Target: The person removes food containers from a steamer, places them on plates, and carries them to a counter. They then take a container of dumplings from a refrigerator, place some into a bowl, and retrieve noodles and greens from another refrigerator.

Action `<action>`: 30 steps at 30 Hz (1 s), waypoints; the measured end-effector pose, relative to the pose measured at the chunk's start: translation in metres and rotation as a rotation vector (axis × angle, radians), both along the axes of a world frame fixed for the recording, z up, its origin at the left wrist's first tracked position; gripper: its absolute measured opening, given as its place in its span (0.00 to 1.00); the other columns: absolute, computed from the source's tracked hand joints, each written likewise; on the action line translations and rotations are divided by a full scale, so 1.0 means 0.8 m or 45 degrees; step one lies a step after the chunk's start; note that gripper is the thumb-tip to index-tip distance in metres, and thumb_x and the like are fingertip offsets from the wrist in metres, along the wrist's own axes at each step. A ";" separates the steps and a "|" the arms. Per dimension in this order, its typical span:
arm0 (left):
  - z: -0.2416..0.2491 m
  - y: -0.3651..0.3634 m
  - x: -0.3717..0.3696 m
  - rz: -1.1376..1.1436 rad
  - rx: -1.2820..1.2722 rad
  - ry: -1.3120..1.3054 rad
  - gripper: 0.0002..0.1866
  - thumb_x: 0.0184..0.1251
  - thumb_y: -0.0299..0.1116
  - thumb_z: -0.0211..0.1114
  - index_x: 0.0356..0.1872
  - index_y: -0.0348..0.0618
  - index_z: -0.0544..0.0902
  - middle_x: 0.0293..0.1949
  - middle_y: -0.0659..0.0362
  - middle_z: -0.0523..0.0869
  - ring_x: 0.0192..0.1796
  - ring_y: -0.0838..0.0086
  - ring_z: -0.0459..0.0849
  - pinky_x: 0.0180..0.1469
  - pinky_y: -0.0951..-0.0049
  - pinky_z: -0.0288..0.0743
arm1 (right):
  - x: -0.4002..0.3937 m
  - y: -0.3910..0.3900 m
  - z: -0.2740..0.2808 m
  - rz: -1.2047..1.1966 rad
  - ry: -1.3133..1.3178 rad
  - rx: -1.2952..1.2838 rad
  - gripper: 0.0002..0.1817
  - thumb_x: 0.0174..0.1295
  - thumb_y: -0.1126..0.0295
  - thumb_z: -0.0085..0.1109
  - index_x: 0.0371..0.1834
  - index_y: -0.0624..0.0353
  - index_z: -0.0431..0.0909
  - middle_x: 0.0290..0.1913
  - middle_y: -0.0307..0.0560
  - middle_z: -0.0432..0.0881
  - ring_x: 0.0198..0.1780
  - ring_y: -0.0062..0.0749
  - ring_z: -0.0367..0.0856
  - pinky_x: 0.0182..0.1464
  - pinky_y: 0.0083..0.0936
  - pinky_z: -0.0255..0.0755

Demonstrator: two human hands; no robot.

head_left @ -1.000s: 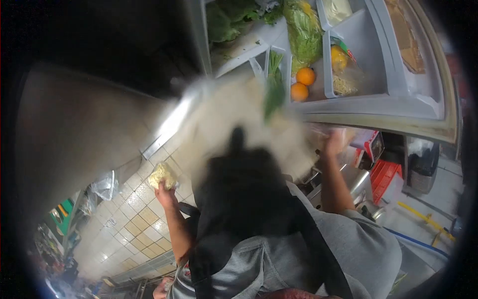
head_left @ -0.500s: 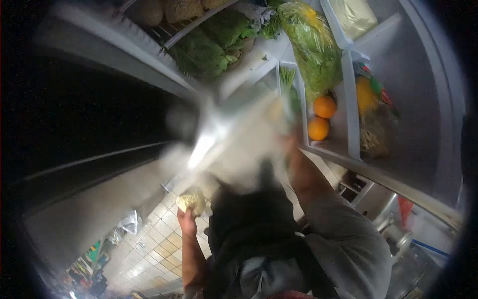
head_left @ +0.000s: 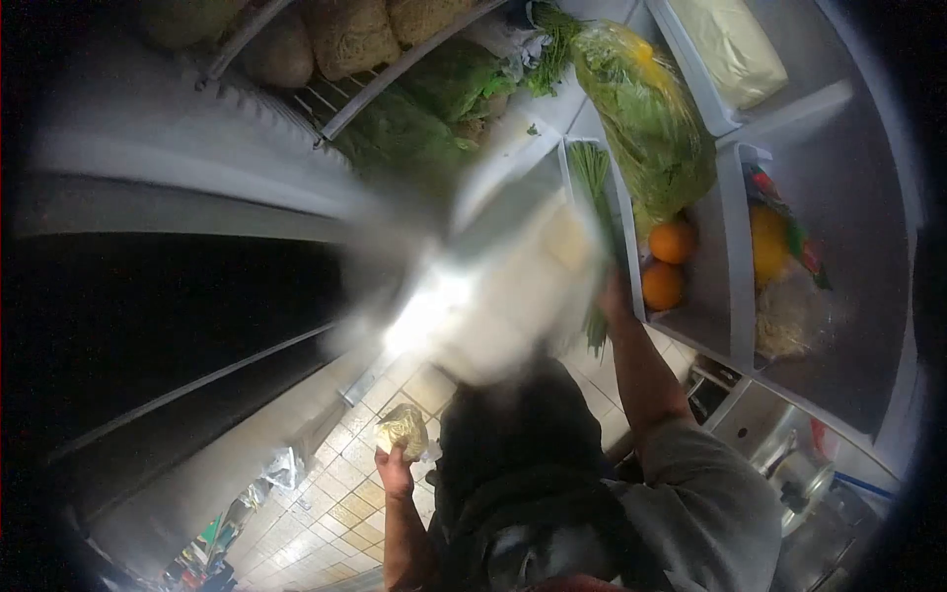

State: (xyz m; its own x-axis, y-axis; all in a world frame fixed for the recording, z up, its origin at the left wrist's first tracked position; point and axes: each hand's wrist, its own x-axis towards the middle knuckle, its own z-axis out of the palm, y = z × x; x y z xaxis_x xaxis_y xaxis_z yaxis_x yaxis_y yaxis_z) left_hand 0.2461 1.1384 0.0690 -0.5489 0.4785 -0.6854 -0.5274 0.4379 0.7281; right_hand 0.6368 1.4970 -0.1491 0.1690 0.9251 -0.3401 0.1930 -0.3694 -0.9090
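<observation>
My left hand is low at the left, fingers closed around a pale yellow, clear-wrapped bundle whose contents I cannot make out. On the right, my right hand reaches up to the lower edge of an open refrigerator door bin. Its fingers are partly lost behind a whitish smear, but it appears closed on a bunch of thin green stalks that runs along the narrow bin and sticks out below the hand. Two oranges and a bag of leafy greens lie just beside it.
More door bins hold a white wrapped block and a bagged pale item. Leafy vegetables and brown packages sit on shelves at the upper left. A bright blur covers the middle. Tiled floor lies below.
The view has shifted, with the door bins now further right. The stalks now show below my right hand. My left hand still holds the wrapped bundle, slightly lower.
</observation>
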 end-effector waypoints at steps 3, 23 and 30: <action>-0.007 0.007 -0.001 -0.068 -0.001 -0.055 0.19 0.61 0.25 0.60 0.54 0.39 0.76 0.44 0.58 0.84 0.40 0.72 0.85 0.34 0.72 0.79 | -0.005 -0.018 0.037 -0.072 -0.206 0.095 0.18 0.55 0.71 0.62 0.48 0.66 0.75 0.42 0.57 0.81 0.44 0.48 0.80 0.48 0.41 0.73; 0.001 -0.007 -0.001 -0.074 0.071 -0.049 0.19 0.61 0.26 0.60 0.55 0.37 0.75 0.43 0.58 0.84 0.37 0.74 0.83 0.31 0.75 0.77 | -0.278 0.245 0.329 0.779 -0.022 0.517 0.29 0.50 0.81 0.54 0.61 0.59 0.75 0.53 0.56 0.82 0.54 0.42 0.81 0.58 0.33 0.73; -0.004 -0.022 0.006 0.033 0.057 0.009 0.18 0.63 0.28 0.60 0.55 0.39 0.75 0.44 0.55 0.85 0.39 0.68 0.85 0.33 0.68 0.82 | -0.313 0.249 0.377 0.490 -0.697 0.346 0.43 0.53 0.59 0.68 0.72 0.55 0.60 0.67 0.59 0.70 0.66 0.50 0.71 0.67 0.38 0.65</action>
